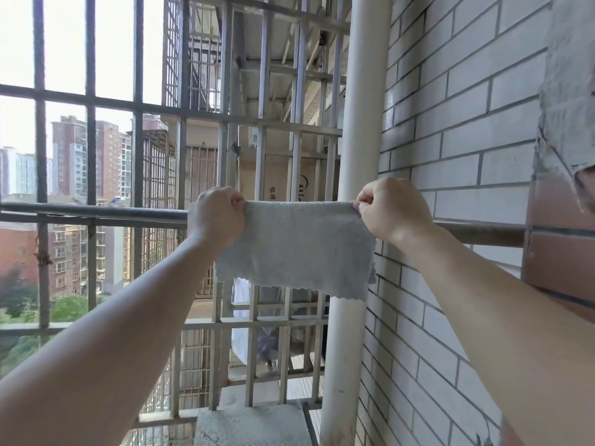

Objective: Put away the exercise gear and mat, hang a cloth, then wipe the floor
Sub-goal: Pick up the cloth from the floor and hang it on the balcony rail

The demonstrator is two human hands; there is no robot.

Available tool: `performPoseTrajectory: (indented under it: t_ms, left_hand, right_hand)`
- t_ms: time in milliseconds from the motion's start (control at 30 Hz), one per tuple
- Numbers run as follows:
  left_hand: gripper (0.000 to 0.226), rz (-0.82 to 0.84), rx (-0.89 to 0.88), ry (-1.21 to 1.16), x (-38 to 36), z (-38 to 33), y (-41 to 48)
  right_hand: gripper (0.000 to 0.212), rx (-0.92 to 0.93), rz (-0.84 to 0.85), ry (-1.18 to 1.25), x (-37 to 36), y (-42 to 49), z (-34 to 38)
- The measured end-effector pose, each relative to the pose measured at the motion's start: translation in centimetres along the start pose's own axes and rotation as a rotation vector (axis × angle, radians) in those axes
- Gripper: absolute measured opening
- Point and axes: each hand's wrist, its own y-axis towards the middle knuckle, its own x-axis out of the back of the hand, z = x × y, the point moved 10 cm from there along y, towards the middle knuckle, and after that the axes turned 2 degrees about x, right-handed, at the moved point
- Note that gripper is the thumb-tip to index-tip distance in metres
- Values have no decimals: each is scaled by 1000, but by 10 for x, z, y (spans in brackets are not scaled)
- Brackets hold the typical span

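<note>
Head view: left hand point(216, 211) and right hand point(391, 206), both clenched, pinch the grey cloth's point(294, 249) top corners; it hangs at the rail point(93, 211).

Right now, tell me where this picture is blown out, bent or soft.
Head view: the sky at upper left is blown out white; the wide lens bows the white pipe and brick wall; the cloth, left hand and right hand are evenly lit and sharp; the near forearms look slightly soft.

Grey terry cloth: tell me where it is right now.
The grey terry cloth hangs mid-frame over the dark horizontal metal rail, pinched between the left hand and right hand.
</note>
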Motion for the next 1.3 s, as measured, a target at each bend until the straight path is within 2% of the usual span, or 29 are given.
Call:
performPoseTrajectory:
  t_ms: [233, 533, 733, 900, 1300]
  left_hand:
    - [15, -24, 6, -14, -4, 5, -4]
    - [26, -46, 13, -22, 12, 4, -12]
    - [43, -34, 1, 13, 27, -7, -24]
    - [56, -30, -37, 37, 36, -20, -38]
    - [59, 38, -85, 160, 50, -35, -81]
  right_hand:
    - [11, -23, 15, 10, -1, -3, -3]
    - [10, -38, 17, 16, 3, -6, 0]
    - [32, 22, -15, -8, 10, -21, 12]
    - [35, 78, 4, -62, 13, -39, 21]
    - [46, 78, 38, -35, 23, -81, 22]
